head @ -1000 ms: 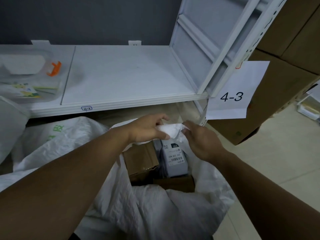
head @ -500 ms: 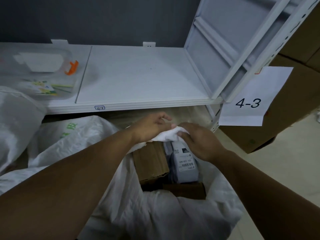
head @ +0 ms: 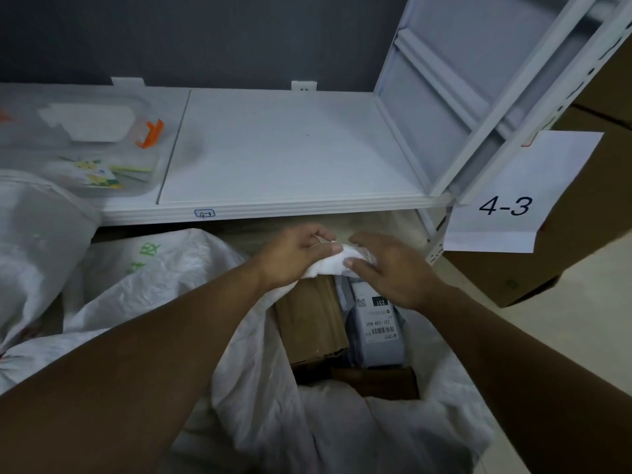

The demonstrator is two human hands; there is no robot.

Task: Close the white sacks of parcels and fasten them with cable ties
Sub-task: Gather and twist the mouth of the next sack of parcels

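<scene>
Sack (head: pixel 273 422): likely soft, slippery weave, parcel-heavy.
Hold: far rim, twelve o'clock.
Left hand (head: pixel 294 256): grips bunched rim.
Right hand (head: pixel 396 271): pinches it too.

At centre, left hand (head: pixel 294 258) grips the bunched rim of the white sack (head: pixel 273 422) and right hand (head: pixel 393 268) pinches it; brown box (head: pixel 307 319) and grey parcel (head: pixel 376 333) lie inside; shelf (head: pixel 280 148) at twelve o'clock, 4-3 sign (head: pixel 506 193) at two
</scene>
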